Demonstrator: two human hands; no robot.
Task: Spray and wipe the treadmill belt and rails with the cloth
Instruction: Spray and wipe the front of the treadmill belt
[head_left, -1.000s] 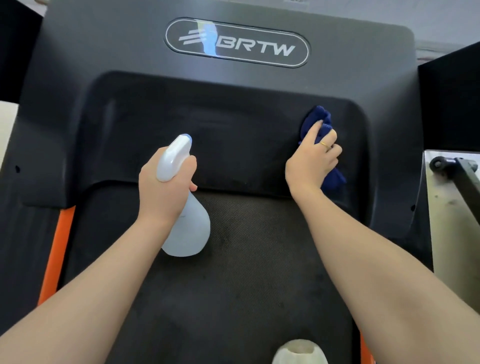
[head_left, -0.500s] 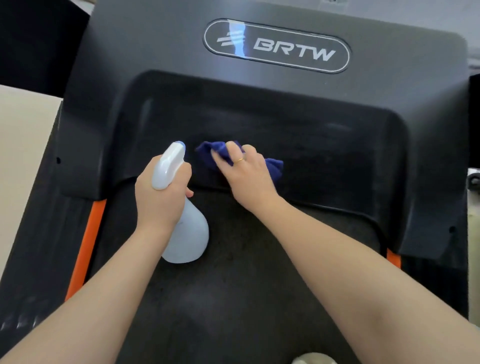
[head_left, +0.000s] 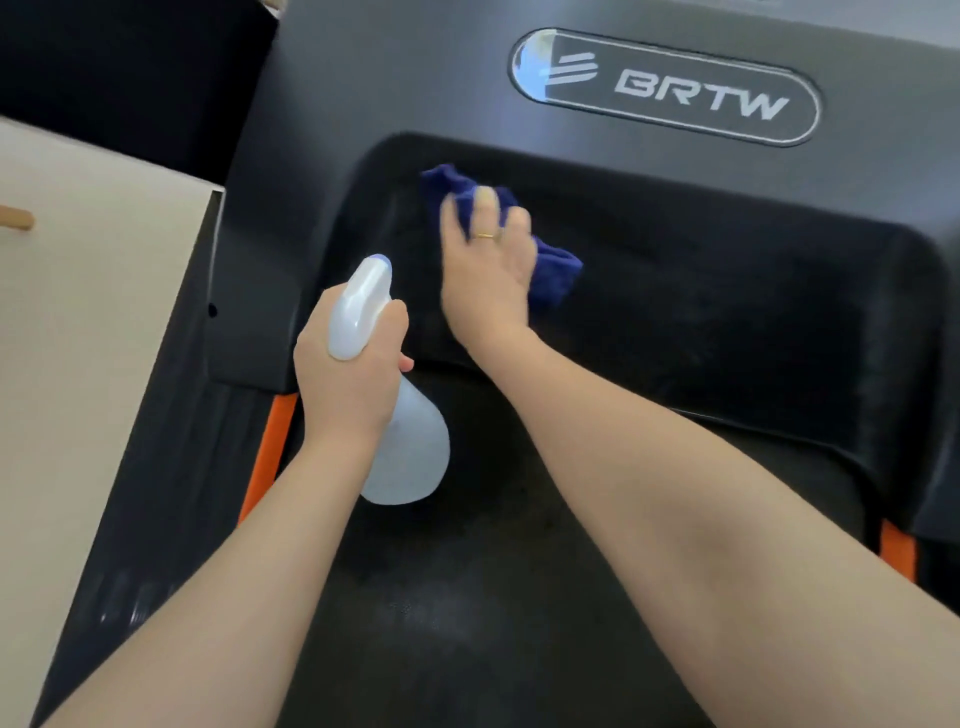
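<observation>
Leftward across the hood slid the right hand (head_left: 488, 275), pressing the cloth (head_left: 550, 270); left hand (head_left: 348, 374) grips the bottle (head_left: 410, 452). Belt (head_left: 467, 597) and rails (head_left: 267, 452) look unwiped.

Soft, even daylight fills the scene, bright enough to show skin tones and colours cleanly. A pale blue-white glare sits on the left end of the glossy oval BRTW logo plate (head_left: 665, 85), and a fainter sheen spreads over the matte dark grey plastic motor cover (head_left: 415, 67) beside it, which suggests light from above and ahead. The recessed black hood area under the cover stays deep and almost textureless. The right hand (head_left: 488, 270) on the dark blue cloth (head_left: 553, 270) is smeared by motion blur, its fingers soft. Straight edges bow and lean near the borders from the wide lens. Fine compression noise mottles the black textured treadmill belt (head_left: 467, 597).
</observation>
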